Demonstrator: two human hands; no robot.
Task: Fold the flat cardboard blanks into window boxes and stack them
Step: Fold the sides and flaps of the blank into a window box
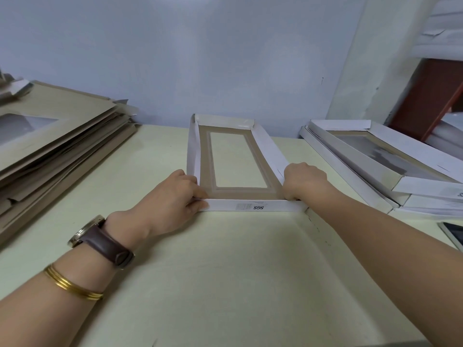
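Note:
A half-folded window box (205,156) lies in the middle of the table, brown inside with a clear window and white side walls raised. My left hand (172,196) pinches the near-left corner, where the white front flap (250,205) printed "SGS" meets the side wall. My right hand (304,180) grips the near-right corner with curled fingers. A pile of flat brown blanks (57,141) sits at the left. A stack of folded white window boxes (375,156) stands at the right.
The pale yellow-green table (225,271) runs up to a white wall behind. A phone or tablet edge (453,234) lies at the far right. White folded sheets and a red-brown panel (426,101) stand at the back right.

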